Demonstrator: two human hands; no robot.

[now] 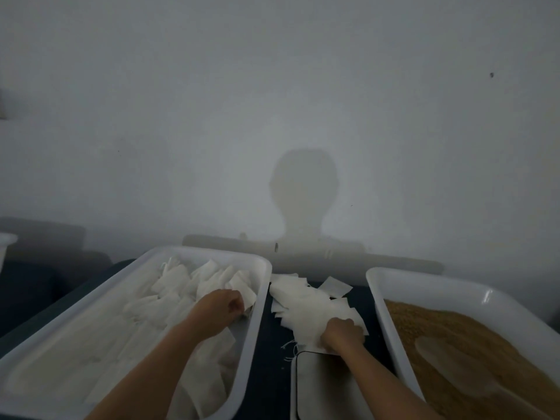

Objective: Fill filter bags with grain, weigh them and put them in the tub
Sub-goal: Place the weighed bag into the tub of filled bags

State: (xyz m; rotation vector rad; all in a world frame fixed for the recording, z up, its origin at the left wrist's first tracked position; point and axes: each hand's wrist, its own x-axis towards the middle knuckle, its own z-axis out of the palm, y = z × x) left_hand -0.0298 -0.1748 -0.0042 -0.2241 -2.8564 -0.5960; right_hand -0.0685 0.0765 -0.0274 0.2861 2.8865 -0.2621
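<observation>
Papery white filter bags — limp squares

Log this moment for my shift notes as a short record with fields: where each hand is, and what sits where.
left hand: in the left tub, fingers curled on a bag there
right hand: on the loose bags between the tubs, gripping them
left tub contents: white filter bags
right tub: holds brown grain and a scoop
scale: below the right hand, pan bare
surface: dark table
</observation>
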